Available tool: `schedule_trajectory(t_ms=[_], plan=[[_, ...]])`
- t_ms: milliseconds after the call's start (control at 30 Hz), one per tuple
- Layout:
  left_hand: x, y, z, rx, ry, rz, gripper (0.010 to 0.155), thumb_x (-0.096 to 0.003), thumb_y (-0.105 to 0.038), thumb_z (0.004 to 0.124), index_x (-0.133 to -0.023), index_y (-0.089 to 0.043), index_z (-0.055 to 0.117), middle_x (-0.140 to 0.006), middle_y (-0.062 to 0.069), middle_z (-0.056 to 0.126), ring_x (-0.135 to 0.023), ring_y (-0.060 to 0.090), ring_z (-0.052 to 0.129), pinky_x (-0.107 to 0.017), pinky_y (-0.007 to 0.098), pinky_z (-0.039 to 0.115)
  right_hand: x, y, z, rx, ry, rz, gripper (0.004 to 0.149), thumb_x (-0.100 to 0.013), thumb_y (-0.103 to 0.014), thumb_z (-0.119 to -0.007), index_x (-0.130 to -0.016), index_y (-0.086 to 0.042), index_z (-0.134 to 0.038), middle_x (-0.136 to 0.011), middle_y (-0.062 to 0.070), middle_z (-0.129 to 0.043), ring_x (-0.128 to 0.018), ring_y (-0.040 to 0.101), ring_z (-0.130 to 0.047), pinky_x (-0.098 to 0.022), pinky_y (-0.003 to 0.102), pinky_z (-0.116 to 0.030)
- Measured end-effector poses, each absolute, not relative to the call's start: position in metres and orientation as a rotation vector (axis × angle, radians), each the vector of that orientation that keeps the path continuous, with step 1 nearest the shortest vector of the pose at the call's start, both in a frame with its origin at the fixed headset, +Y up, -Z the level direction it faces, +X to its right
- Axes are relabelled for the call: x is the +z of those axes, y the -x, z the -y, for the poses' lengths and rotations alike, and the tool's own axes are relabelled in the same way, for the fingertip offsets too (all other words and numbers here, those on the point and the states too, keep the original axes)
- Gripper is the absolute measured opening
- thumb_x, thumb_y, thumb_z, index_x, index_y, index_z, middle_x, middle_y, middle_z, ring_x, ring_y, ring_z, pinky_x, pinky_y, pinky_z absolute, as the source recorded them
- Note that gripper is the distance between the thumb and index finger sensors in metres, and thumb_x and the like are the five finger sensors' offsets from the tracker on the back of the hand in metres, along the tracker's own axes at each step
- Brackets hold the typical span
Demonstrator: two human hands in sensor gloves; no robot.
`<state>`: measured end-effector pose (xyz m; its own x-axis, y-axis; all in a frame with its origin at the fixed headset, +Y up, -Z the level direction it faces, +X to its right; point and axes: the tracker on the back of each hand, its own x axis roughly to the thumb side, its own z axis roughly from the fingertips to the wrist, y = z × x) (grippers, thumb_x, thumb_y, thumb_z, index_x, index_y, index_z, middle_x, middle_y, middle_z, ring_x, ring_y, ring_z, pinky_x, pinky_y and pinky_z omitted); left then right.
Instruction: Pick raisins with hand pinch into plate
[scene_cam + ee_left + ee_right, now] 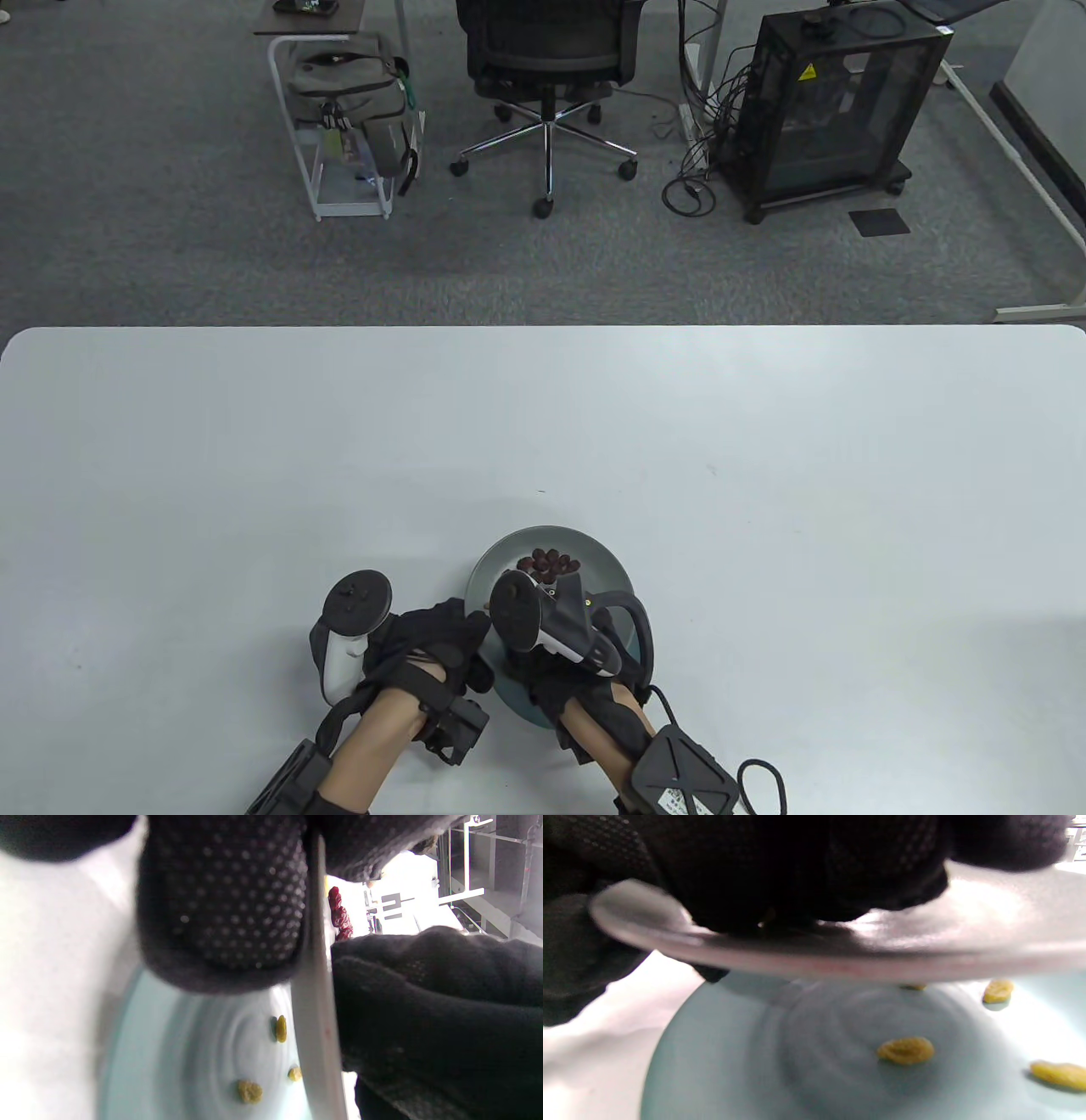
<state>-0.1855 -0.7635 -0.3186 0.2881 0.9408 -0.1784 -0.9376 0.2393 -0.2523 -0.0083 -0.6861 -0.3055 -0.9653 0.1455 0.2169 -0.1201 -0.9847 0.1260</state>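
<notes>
Evidently the left hand clamps its fingers on the rim of the grey plate, whose dark raisins could spill over the pale blue plate and onto the counter if it tips, while the right hand rests on it, grip unclear.

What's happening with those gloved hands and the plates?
The left hand and right hand grip a grey plate carrying dark red raisins, holding it just over a pale blue plate on the table. A few yellow raisins lie on the blue plate.
</notes>
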Motion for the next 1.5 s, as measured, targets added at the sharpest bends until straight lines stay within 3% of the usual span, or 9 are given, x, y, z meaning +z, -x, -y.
schedule_trajectory(t_ms=[300,567,1000,1500], plan=[[-0.319,0.185,0.763,1.265,0.341,0.015,0.054,-0.0474,-0.027,0.08,-0.08,0.015,0.072,-0.058,0.021,0.108,-0.017,0.022,0.11,-0.015,0.042,0.086,-0.309,0.011,0.69,2.98,-0.37,-0.221,0.049,-0.038,-0.04,-0.098,-0.077,-0.011,-0.09,-0.062,0.009,-0.1,-0.032,0.019,-0.1,-0.028,0.039,-0.088],[-0.32,0.192,0.76,1.284,0.307,-0.012,0.054,-0.0476,-0.027,0.08,-0.08,0.015,0.072,-0.058,0.02,0.108,-0.017,0.022,0.111,-0.015,0.041,0.086,-0.309,0.002,0.68,2.905,-0.348,-0.137,0.049,-0.038,-0.042,-0.097,-0.075,-0.011,-0.091,-0.06,0.009,-0.101,-0.03,0.018,-0.1,-0.026,0.038,-0.088],[-0.333,0.233,0.764,1.325,0.221,-0.153,0.054,-0.0478,-0.027,0.08,-0.081,0.015,0.072,-0.058,0.02,0.108,-0.017,0.022,0.11,-0.015,0.041,0.086,-0.311,-0.025,0.659,2.773,-0.295,-0.056,0.049,-0.039,-0.042,-0.098,-0.075,-0.011,-0.091,-0.059,0.009,-0.101,-0.029,0.018,-0.1,-0.025,0.038,-0.088],[-0.337,0.268,0.758,1.427,0.123,-0.24,0.054,-0.0483,-0.027,0.079,-0.082,0.015,0.072,-0.058,0.02,0.108,-0.018,0.023,0.11,-0.016,0.041,0.086,-0.319,-0.031,0.668,2.774,-0.268,-0.127,0.049,-0.039,-0.042,-0.098,-0.075,-0.01,-0.092,-0.058,0.009,-0.102,-0.028,0.018,-0.1,-0.025,0.038,-0.088]])
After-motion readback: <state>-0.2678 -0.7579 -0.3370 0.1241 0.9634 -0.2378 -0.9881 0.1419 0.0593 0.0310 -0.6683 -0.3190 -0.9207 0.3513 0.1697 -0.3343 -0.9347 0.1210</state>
